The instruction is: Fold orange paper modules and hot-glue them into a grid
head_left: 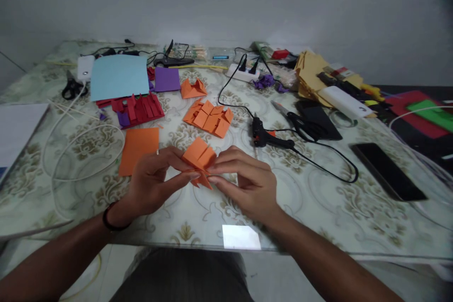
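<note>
A folded orange paper piece (pixel 199 154) is held between both hands above the near middle of the table. My left hand (pixel 155 180) pinches its left side between thumb and fingers. From the right, my right hand (pixel 247 180) grips the other side, thumb below and fingers on top. A flat orange sheet (pixel 139 146) lies beside and partly behind my left hand. Beyond the held piece rest a group of folded orange pieces (pixel 208 118) and another folded orange piece (pixel 193 88).
A black glue gun (pixel 269 138), scissors (pixel 304 125) and a phone (pixel 389 171) lie at right. Folded red papers (pixel 139 109), a purple sheet (pixel 167 79) and a light blue sheet (pixel 119 78) are at back left. A white cable (pixel 56 151) loops at left.
</note>
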The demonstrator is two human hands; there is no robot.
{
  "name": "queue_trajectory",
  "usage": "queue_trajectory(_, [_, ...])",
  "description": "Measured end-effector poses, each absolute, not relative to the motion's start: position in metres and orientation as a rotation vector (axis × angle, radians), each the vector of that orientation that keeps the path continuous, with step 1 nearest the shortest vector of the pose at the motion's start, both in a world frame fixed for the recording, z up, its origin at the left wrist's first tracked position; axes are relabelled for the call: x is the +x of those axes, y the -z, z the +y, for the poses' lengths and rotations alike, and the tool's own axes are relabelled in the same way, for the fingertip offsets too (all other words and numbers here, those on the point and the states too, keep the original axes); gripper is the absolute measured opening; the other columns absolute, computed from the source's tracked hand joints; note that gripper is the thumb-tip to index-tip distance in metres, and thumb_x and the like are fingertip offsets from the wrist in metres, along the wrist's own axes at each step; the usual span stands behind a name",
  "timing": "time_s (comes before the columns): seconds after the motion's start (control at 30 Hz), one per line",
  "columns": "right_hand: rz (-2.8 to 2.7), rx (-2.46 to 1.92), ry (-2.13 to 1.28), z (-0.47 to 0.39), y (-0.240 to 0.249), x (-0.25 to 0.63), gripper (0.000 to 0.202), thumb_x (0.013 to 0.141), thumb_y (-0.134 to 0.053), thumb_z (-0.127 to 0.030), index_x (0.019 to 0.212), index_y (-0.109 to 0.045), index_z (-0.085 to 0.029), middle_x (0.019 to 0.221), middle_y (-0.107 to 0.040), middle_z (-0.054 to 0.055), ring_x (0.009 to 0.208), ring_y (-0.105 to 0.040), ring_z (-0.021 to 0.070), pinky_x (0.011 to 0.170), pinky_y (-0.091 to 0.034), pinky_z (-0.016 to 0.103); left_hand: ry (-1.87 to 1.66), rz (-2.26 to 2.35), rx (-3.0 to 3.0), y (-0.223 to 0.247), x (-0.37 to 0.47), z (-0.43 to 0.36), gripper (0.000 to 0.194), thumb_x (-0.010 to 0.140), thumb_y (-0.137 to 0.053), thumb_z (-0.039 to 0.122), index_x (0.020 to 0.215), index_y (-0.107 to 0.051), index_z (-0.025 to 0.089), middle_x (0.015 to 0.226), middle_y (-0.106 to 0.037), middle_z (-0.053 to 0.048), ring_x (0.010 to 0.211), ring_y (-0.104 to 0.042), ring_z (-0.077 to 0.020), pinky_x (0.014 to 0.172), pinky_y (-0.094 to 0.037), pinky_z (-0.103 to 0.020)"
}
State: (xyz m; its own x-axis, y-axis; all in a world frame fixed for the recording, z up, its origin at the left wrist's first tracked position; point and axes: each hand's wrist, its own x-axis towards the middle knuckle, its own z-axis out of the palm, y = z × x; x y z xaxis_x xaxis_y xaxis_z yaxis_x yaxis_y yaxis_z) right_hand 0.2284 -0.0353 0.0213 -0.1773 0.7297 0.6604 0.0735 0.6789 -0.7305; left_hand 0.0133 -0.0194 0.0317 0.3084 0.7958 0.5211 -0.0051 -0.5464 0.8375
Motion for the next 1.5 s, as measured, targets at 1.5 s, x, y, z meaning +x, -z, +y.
queue_trajectory(1.5, [-1.708,-0.948,-0.872,-0.0325,-0.0259,0.2308,0.010,0.092,-0.077,-0.027,0.102,-0.077,-0.024,0.095,-0.075,0.005,0.086,-0.070,0.0199,0.078,-0.057,0.035,-1.277,0.861,2.142,-0.0355,0.0116,-0.0160,0.014,0.090,-0.081,0.019,0.083,-0.070,0.023,0.080,-0.080,0.000,0.072,-0.077,-0.0165,0.065,-0.061,-0.028])
